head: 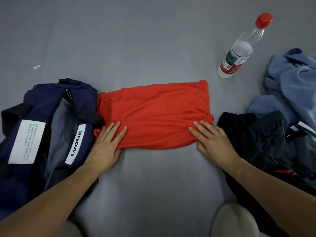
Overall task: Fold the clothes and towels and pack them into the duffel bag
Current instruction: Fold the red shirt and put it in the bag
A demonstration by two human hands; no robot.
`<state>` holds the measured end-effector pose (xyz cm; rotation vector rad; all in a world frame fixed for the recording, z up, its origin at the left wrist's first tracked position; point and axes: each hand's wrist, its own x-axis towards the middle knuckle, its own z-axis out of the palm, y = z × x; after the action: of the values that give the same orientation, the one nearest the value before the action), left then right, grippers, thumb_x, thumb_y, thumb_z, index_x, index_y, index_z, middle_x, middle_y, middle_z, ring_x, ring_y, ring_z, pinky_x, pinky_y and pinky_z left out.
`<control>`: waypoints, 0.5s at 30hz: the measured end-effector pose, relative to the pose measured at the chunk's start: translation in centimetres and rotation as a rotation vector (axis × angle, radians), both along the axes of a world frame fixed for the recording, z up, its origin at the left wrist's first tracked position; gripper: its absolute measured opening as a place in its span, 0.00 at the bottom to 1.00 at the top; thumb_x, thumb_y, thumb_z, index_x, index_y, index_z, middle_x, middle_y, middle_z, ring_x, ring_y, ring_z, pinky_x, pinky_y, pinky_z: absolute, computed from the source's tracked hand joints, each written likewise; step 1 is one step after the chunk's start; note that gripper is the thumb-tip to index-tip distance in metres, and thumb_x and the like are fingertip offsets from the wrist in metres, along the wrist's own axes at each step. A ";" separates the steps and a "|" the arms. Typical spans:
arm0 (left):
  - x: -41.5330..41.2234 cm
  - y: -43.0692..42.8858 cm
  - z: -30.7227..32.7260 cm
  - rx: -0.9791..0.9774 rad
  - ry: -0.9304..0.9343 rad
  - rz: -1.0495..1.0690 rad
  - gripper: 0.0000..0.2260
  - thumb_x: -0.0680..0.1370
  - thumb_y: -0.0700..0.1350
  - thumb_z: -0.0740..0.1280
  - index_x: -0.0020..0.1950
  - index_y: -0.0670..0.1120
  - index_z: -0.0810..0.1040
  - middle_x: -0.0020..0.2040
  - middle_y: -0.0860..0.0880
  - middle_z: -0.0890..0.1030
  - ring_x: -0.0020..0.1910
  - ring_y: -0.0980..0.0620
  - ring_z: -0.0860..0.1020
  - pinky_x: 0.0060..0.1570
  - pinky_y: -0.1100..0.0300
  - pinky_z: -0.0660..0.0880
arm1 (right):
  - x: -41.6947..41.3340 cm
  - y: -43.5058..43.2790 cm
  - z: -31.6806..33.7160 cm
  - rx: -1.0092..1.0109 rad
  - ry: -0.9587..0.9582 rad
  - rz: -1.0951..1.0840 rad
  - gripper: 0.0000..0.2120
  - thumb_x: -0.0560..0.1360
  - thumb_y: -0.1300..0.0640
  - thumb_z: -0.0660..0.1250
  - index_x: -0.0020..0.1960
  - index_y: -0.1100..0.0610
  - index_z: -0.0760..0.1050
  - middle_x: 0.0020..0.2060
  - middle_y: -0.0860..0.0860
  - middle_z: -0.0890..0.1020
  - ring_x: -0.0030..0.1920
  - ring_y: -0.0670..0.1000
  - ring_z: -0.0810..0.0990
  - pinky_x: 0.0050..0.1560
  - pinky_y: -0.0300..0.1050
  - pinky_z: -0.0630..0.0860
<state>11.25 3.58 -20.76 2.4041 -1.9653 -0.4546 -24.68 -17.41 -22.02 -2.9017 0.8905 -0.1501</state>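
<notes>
Knees: two pale trouser knees [235, 219] at the bottom edge, nearest the camera, with bare forearms reaching forward over them.
Surface: grey worktop [153, 185], flat and plain, carrying everything in view.
Left hand: left hand [106, 142] lies on the near left corner of the red shirt, fingers spread and flat on top, thumb at the near edge; whether the thumb is tucked under the cloth I cannot tell.
Right hand: right hand [212, 141] lies on the near right corner of the same shirt, fingers flat on top and pointing inward, thumb at the near edge.
Red shirt: red shirt [153, 115] is folded into a wide rectangle at the middle of the worktop, lying flat, its left end touching the duffel bag.
Duffel bag: navy duffel bag [34, 134] sits at the left, zip open, grey lining showing, a white strip reading LVQUE along the opening and a larger white label beside it; black handles cross its top.
Dark clothes: black garment [256, 137] lies crumpled just right of the right hand, with a small red detail near its lower part.
Blue cloth: blue cloth [294, 79] is heaped unfolded behind the black garment, at the right edge.
Bottle: clear plastic bottle [239, 52] with a red cap stands beyond the shirt's far right corner, apart from it.
Scrap: small white scrap [36, 67] lies on the far left of the worktop.
</notes>
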 end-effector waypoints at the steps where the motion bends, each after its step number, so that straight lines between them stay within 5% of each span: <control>1: -0.3 -0.1 0.1 -0.035 -0.003 0.014 0.33 0.76 0.40 0.66 0.81 0.48 0.61 0.79 0.41 0.61 0.78 0.39 0.59 0.76 0.39 0.59 | 0.1 -0.1 0.1 -0.011 -0.023 -0.007 0.22 0.78 0.53 0.59 0.70 0.52 0.76 0.71 0.50 0.75 0.70 0.55 0.73 0.65 0.53 0.69; 5: -0.8 0.0 1.4 -0.107 0.028 0.058 0.26 0.74 0.36 0.70 0.72 0.47 0.75 0.62 0.47 0.75 0.61 0.43 0.73 0.57 0.46 0.79 | 0.7 -0.2 1.1 -0.043 -0.111 -0.063 0.16 0.78 0.55 0.58 0.56 0.55 0.83 0.57 0.49 0.84 0.58 0.55 0.81 0.62 0.54 0.71; 10: -1.0 0.6 4.1 -0.010 0.240 0.125 0.10 0.80 0.47 0.62 0.58 0.51 0.80 0.51 0.51 0.84 0.50 0.47 0.81 0.50 0.54 0.77 | -0.4 1.1 4.1 0.143 -0.075 -0.121 0.11 0.74 0.53 0.59 0.41 0.57 0.77 0.29 0.52 0.78 0.36 0.57 0.78 0.53 0.54 0.77; 13: -0.1 -0.3 4.8 0.117 0.373 0.229 0.07 0.81 0.52 0.65 0.56 0.53 0.79 0.50 0.52 0.85 0.52 0.49 0.82 0.53 0.53 0.76 | -0.1 0.7 5.8 0.212 -0.027 -0.249 0.07 0.73 0.53 0.62 0.42 0.56 0.75 0.27 0.54 0.76 0.33 0.61 0.78 0.38 0.51 0.77; 15: 0.6 -1.6 4.5 0.047 0.362 0.255 0.08 0.80 0.55 0.65 0.56 0.55 0.79 0.51 0.53 0.85 0.53 0.49 0.83 0.54 0.52 0.77 | 1.1 -0.8 5.5 0.196 0.023 -0.287 0.06 0.75 0.54 0.65 0.47 0.56 0.76 0.32 0.57 0.80 0.36 0.63 0.80 0.38 0.52 0.76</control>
<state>11.86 1.99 -16.24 2.3464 -1.4950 -0.8599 -23.59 -18.16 -16.56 -2.5899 1.2470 -0.0481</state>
